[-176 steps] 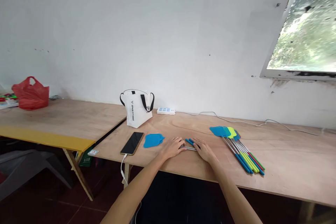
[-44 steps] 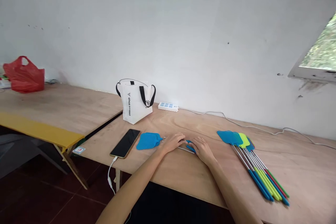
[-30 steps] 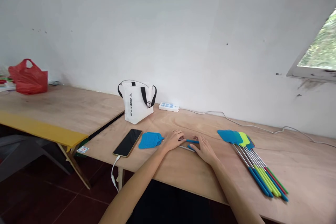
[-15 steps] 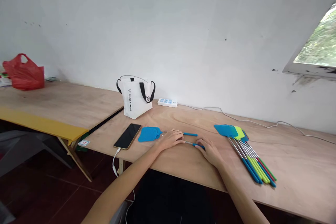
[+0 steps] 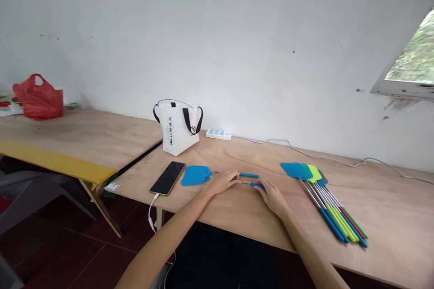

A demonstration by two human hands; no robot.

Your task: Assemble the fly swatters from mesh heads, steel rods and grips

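Note:
Two blue fly swatters lie side by side in front of me, their blue heads (image 5: 195, 175) overlapping at the left. My left hand (image 5: 224, 181) rests over the metal shafts, its fingers closed on the shaft of the nearer swatter and hiding part of both. With my right hand (image 5: 272, 196) I grip that same swatter by its blue handle (image 5: 257, 185), fingers bent over its end. Beyond my hands lies the blue handle of the farther swatter (image 5: 249, 175), which my right hand does not touch.
A fanned pile of blue, yellow-green and other fly swatters (image 5: 328, 203) lies to the right. At the left are a phone (image 5: 167, 178) on a white cable and a white tote bag (image 5: 179, 131). A power strip (image 5: 219, 134) sits by the wall. A red plastic bag (image 5: 42, 99) stands on the other table.
The whole view has shifted slightly, so things appear a little farther right. Both hands keep their hold on the nearer swatter, with little visible movement.

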